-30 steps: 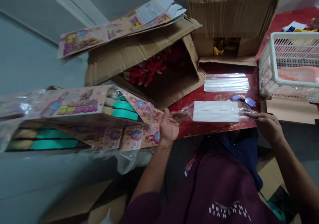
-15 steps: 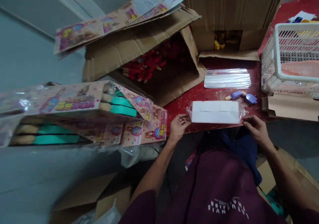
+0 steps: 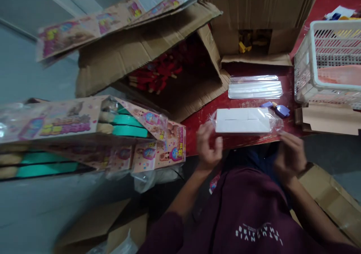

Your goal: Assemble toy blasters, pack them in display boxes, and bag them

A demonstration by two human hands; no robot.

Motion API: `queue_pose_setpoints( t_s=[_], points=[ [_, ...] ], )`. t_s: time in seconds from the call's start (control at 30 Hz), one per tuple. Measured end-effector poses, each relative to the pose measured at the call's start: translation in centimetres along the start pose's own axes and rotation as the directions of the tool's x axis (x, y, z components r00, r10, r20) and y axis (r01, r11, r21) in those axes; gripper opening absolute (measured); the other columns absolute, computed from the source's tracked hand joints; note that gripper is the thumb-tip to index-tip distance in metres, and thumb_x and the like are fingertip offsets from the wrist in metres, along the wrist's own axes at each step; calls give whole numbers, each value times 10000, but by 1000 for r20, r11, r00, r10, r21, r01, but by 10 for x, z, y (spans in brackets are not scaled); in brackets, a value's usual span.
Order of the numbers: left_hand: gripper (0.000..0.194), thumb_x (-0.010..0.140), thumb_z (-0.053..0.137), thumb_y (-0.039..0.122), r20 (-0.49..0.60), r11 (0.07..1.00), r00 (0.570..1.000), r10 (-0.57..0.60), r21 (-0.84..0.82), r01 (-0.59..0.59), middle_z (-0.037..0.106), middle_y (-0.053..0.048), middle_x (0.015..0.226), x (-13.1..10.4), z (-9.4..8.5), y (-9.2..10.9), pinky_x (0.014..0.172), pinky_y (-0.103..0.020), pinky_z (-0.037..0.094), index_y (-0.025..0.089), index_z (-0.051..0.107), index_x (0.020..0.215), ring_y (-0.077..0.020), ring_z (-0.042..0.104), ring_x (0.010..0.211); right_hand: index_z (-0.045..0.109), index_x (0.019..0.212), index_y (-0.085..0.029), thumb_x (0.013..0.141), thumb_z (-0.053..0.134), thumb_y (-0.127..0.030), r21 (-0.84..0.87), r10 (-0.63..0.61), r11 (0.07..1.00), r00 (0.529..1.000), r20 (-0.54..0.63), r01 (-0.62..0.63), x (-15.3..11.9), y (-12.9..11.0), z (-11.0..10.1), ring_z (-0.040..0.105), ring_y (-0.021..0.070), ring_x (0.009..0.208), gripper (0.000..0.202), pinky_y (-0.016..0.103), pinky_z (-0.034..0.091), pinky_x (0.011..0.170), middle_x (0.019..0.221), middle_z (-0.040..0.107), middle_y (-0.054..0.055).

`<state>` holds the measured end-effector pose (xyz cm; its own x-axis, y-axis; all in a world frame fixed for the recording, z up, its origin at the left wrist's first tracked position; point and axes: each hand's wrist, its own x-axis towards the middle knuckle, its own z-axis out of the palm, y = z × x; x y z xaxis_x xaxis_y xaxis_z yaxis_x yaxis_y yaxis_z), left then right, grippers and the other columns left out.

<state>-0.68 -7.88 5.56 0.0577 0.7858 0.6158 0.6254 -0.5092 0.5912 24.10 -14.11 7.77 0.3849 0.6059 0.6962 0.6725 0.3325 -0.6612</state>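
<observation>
A white box in clear plastic wrap lies flat near the front edge of the red table. My left hand is beside the wrap's left end, thumb and fingers apart, holding nothing. At the other end, my right hand is blurred, its fingertips close to the wrap's right corner; whether they touch it is unclear. Just behind the box lie purple-handled pieces, partly hidden by it. Farther back is a stack of clear plastic sleeves.
Behind left, an open carton holds red items. Packaged boxes with teal items stack at the left. Another carton with yellow pieces stands at the back. A white basket and cardboard tray are at right.
The wrapped box has shifted slightly away from the table edge. My left hand has opened and come off the wrap's left end. My right hand has moved and turned.
</observation>
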Motion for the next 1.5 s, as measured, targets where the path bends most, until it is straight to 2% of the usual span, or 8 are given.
queue_pose_setpoints(
  t_s=[0.17,0.43,0.6,0.77,0.93,1.07,1.27,1.5],
  points=[
    [447,910,665,357,411,991,907,90,51,-121,597,-71,1471,22,33,-14,1262,-625,7,320,637,1355,-332,427,1471,649,1271,-236,959,580,-187,-111,-170,958,838,519,263,8,2,58,597,273,1259,324,472,444,1086,1308,696,90],
    [671,875,636,636,89,882,935,-344,-312,355,449,-166,1575,13,63,-32,1276,-471,201,191,594,1375,-298,258,1558,595,1364,-238,984,418,-352,-39,208,978,965,159,-204,-5,65,88,484,313,1389,435,604,344,1167,1429,592,128],
    [605,999,413,608,-63,709,764,-642,-427,561,466,-119,1570,1,83,-10,1247,-367,280,201,529,1432,-228,386,1495,443,1515,-210,1004,325,-388,93,474,875,880,30,-475,-14,42,102,375,301,1485,554,594,297,1214,1461,529,160],
    [595,913,536,668,247,306,530,-811,-594,744,653,-72,1387,-42,43,6,1199,-404,383,224,649,1292,-252,543,1369,501,1480,-253,964,500,-409,157,542,823,838,66,-546,-67,22,49,470,289,1424,540,506,354,1205,1496,523,124],
    [799,831,539,812,728,-257,214,-652,-477,840,740,-143,1214,-71,1,6,1034,-491,542,167,660,1286,-344,652,1238,524,1433,-214,1002,311,-624,258,812,334,416,411,-907,-106,35,-4,596,284,1309,632,501,500,1073,1371,644,124],
    [891,658,891,556,834,-267,72,-548,-256,929,750,-153,1182,-80,0,-5,1020,-506,557,178,561,1394,-366,698,1154,538,1411,-226,916,468,-714,192,708,117,217,672,-974,-95,61,-12,667,296,1212,699,485,560,989,1281,703,118],
    [927,648,909,317,842,-80,202,-501,-278,957,745,-118,1178,-69,1,-4,977,-523,576,235,472,1461,-352,724,1082,522,1398,-261,704,831,-529,116,610,116,163,776,-986,-70,64,-24,664,305,1211,806,502,532,1038,1350,670,103],
    [965,557,931,205,788,135,503,-355,-489,862,681,-138,1301,-27,-37,32,1028,-539,533,218,525,1432,-386,660,1184,738,1096,-253,686,839,-504,-29,473,563,293,831,-826,-45,73,-57,682,355,1138,492,474,571,985,1122,756,100]
  ],
)
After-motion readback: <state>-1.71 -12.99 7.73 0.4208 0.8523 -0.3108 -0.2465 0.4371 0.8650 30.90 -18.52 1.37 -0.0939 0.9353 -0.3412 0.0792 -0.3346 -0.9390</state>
